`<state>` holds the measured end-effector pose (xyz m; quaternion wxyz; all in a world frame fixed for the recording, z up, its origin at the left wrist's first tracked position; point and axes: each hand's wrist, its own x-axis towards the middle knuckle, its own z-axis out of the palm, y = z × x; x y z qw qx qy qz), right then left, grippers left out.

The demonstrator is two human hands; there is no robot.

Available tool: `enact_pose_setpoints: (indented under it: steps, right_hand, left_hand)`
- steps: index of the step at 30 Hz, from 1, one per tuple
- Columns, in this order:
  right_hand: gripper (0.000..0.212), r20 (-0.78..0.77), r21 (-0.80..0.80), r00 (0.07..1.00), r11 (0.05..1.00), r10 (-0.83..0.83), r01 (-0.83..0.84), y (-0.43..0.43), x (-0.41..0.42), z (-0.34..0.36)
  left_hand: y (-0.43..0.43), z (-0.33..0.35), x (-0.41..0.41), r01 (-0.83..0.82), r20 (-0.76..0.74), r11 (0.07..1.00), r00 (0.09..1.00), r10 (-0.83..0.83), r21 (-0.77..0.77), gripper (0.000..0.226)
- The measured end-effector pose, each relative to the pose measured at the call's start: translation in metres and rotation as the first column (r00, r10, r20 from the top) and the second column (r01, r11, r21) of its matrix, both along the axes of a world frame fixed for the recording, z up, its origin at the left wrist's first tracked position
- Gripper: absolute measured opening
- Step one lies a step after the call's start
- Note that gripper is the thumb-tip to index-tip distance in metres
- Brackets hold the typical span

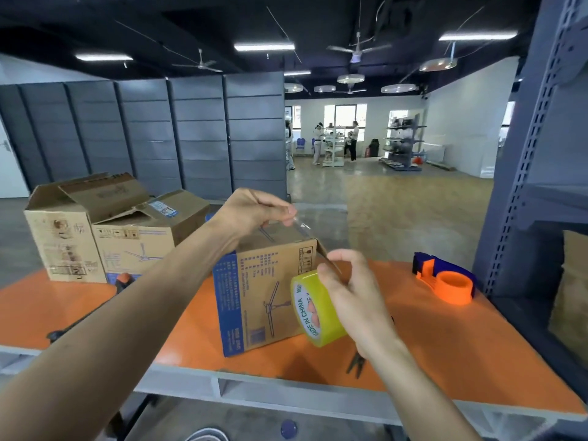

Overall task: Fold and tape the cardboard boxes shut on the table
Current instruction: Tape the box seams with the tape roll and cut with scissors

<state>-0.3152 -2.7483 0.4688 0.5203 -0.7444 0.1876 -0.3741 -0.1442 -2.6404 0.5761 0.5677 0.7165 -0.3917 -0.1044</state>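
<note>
1. Your left hand [254,211] pinches the free end of the clear tape strip [302,225] above the centre box [264,291], mid-frame on the orange tabletop [445,345]. Your right hand [353,291] grips the tape roll [313,308] just beside the box's right face.
2. Keep the strip taut and straight, line it up over the top seam, then lower it and press it flat.
3. That box's flaps look folded down; its inside is hidden.
4. At the left of the frame, the tall box [63,243] and the lower box [136,246] touching it have their flaps up; their contents cannot be seen.
</note>
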Motion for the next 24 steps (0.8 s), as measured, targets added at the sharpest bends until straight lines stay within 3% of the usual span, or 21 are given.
enact_pose_setpoints:
  steps: [6, 11, 24]
  right_hand:
    - [0.013, 0.043, -0.047, 0.999, 0.999, 0.025, -0.023, -0.002, -0.004, 0.005]
    - [0.014, 0.080, 0.093, 0.987, 0.985, 0.141, -0.148, 0.001, -0.004, 0.010]
    - [0.012, 0.081, 0.125, 0.992, 0.986, 0.099, -0.109, 0.000, -0.001, 0.023]
  left_hand:
    - [-0.017, -0.004, 0.006, 0.002, 0.034, 1.000, 0.999, -0.002, -0.013, 0.011]
    - [-0.017, -0.004, 0.013, -0.005, 0.016, 1.000, 1.000, 0.004, 0.019, 0.015]
    - [-0.022, -0.004, 0.022, -0.049, -0.028, 0.995, 0.998, 0.052, 0.084, 0.014]
